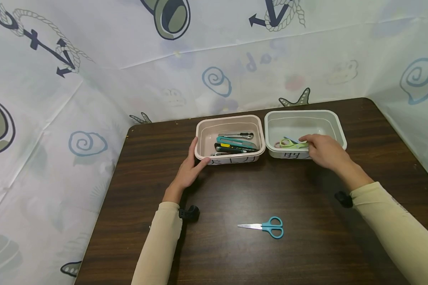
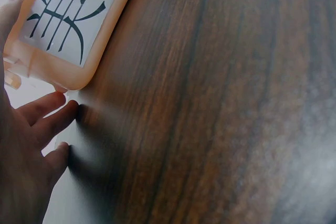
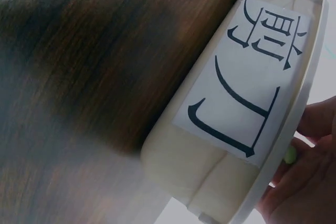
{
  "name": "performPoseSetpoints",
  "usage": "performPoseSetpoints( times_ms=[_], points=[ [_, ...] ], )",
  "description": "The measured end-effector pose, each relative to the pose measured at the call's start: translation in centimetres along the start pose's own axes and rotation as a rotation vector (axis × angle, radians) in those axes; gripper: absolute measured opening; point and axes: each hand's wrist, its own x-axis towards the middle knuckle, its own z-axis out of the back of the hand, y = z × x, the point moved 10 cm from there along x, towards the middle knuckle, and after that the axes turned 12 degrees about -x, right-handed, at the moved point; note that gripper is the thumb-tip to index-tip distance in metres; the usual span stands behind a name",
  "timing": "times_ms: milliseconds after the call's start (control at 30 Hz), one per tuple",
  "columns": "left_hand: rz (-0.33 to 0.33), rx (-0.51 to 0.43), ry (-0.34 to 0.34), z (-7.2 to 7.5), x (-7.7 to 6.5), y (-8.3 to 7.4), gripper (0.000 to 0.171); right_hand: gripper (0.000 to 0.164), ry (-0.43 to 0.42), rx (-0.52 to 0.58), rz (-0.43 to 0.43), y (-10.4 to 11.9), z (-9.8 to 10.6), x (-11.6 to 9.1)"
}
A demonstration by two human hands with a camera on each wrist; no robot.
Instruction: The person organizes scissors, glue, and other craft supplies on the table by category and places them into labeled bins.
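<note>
My right hand (image 1: 326, 151) reaches over the front rim of the grey bin (image 1: 303, 114) and pinches green-handled scissors (image 1: 293, 144) inside it. In the right wrist view, a bit of green shows between the fingers (image 3: 299, 169) behind the bin's labelled front. At the left, my left hand (image 1: 190, 170) touches the near left corner of the pink bin (image 1: 230, 120), its thumb on the front rim and its fingers along the side. Several utility knives (image 1: 235, 145) lie in that bin. Blue-handled scissors (image 1: 272, 227) rest on the table in front.
Both bins stand side by side near the back edge of the dark wooden table (image 1: 214, 198). White printed labels are on their fronts. A patterned white curtain (image 1: 146, 91) hangs behind the table and along its sides.
</note>
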Motion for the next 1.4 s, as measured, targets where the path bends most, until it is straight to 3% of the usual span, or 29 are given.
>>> performPoseSetpoints(
  times_ms=[167, 467, 633, 900, 1167, 1400],
  points=[
    [-0.005, 0.002, 0.004, 0.0, 0.0, 0.0, 0.084, 0.038, 0.015, -0.027, 0.022, -0.3, -0.2, -0.1],
    [0.001, 0.006, -0.006, 0.1, 0.0, -0.1, 0.084, 0.068, 0.091, -0.130, -0.017, -1.0, -0.9, -0.6],
    [0.004, 0.005, -0.007, 0.1, 0.0, -0.1, 0.084, 0.071, 0.112, -0.160, -0.030, -1.2, -1.1, -0.7],
    [0.004, 0.015, -0.008, 0.2, 0.0, 0.0, 0.084, 0.070, 0.072, -0.178, -0.017, -0.6, -0.6, -1.0],
    [0.001, 0.006, -0.002, 0.0, 0.0, -0.1, 0.083, 0.064, -0.031, -0.182, -0.002, 0.5, 0.7, -2.0],
    [-0.008, 0.004, -0.006, 0.1, 0.0, -0.2, 0.084, 0.041, -0.263, -0.182, 0.087, 3.3, 2.9, -4.1]
  ],
)
